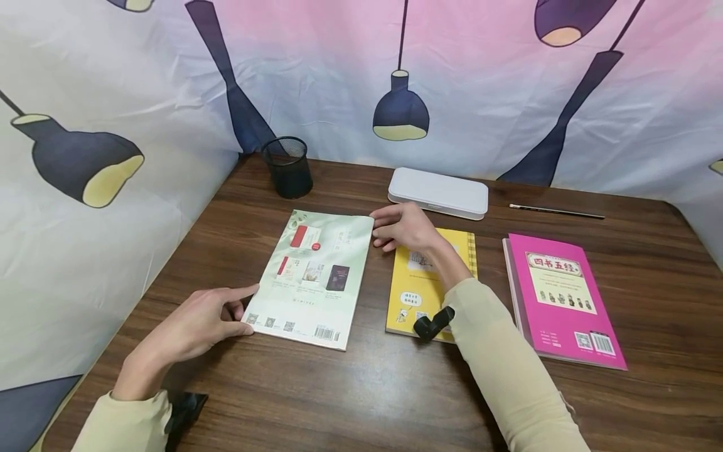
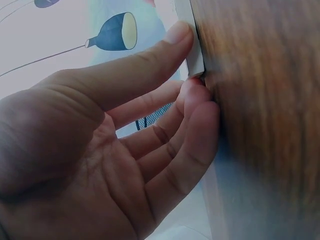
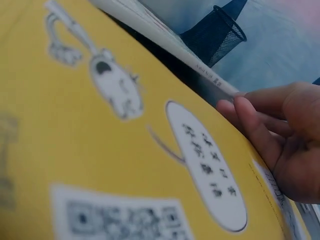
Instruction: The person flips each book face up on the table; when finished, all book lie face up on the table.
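Note:
A pale green book (image 1: pixel 316 276) with small pictures of books on its back cover lies left of centre in the head view. My left hand (image 1: pixel 194 323) holds its lower left edge; in the left wrist view the thumb (image 2: pixel 177 35) is against the book's pale edge, with curled fingers (image 2: pixel 200 130) at its corner. At the upper right corner, my right hand (image 1: pixel 407 227) grips the edge with its fingertips. Beneath my right forearm lies a yellow book (image 1: pixel 409 301), partly covered by the sleeve. A pink book (image 1: pixel 565 301) lies farther right.
A black mesh pen holder (image 1: pixel 288 169) stands at the back left. Along the back lie a white pencil case (image 1: pixel 437 191) and a pencil (image 1: pixel 556 211). Cloth printed with lamps (image 1: pixel 401 110) hangs behind and left of the wooden table (image 1: pixel 316 402).

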The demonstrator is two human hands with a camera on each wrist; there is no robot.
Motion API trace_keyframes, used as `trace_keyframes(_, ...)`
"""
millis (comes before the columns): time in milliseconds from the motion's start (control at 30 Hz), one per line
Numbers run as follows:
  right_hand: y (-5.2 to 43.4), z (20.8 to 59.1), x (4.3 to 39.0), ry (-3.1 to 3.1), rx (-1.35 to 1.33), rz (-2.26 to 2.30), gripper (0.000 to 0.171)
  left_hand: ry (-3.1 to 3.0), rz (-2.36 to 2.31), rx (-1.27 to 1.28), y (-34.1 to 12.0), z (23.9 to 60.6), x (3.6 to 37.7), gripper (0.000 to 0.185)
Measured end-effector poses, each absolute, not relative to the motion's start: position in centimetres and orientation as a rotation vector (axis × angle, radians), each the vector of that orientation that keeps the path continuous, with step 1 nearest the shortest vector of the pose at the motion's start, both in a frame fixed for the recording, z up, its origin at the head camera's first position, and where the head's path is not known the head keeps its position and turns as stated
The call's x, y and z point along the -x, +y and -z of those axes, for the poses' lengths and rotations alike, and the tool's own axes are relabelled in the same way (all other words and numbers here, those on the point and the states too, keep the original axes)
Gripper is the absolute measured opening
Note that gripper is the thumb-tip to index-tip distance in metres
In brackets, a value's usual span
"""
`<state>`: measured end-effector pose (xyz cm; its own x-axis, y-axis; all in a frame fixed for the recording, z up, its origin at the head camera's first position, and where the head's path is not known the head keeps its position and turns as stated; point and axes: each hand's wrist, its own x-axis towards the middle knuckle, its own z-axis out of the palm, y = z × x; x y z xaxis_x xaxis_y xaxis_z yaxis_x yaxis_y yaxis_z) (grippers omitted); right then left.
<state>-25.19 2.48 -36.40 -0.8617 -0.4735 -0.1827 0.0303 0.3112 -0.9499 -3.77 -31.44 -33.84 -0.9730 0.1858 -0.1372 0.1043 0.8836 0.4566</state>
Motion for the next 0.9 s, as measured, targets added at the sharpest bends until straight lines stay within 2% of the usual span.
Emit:
trace_keyframes(233, 2.4, 36.4, 25.1, 2.085, 0.330, 1.741, 0.034, 2.862, -0.705, -0.228, -31.6, 33.9, 3.7, 0.071)
trace_keyframes(900, 3.4, 37.0, 25.1, 2.000, 0.493, 1.822, 0.035, 2.797, -0.770, -0.218, -31.8, 33.6, 3.9, 0.071)
